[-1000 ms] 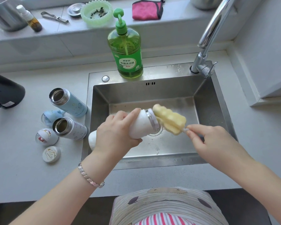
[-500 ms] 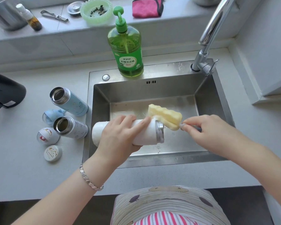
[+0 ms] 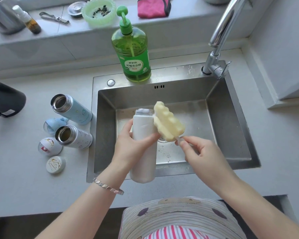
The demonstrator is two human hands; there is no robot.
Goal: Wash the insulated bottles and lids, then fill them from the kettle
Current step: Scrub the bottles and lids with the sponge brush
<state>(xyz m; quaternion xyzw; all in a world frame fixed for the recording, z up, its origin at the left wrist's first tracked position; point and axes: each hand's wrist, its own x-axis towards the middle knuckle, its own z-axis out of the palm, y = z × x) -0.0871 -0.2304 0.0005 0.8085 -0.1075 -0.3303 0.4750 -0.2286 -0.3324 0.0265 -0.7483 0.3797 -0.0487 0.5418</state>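
From the head camera, the left hand (image 3: 128,144) grips the white bottle (image 3: 143,149) over the sink (image 3: 228,121); the bottle, which lay sideways half a second ago, now points its mouth away from the person. The right hand (image 3: 198,150) pinches the handle of the yellow sponge brush (image 3: 167,123), whose sponge now lies against the bottle's right side near the mouth instead of in front of it. On the table (image 3: 24,178) left of the sink the blue bottle (image 3: 71,109) and the second white bottle (image 3: 74,137) sit open, unmoved, beside three lids (image 3: 50,146). The green soap bottle (image 3: 132,50) stands on the sink's back rim, and part of the black kettle (image 3: 5,99) shows at the far left
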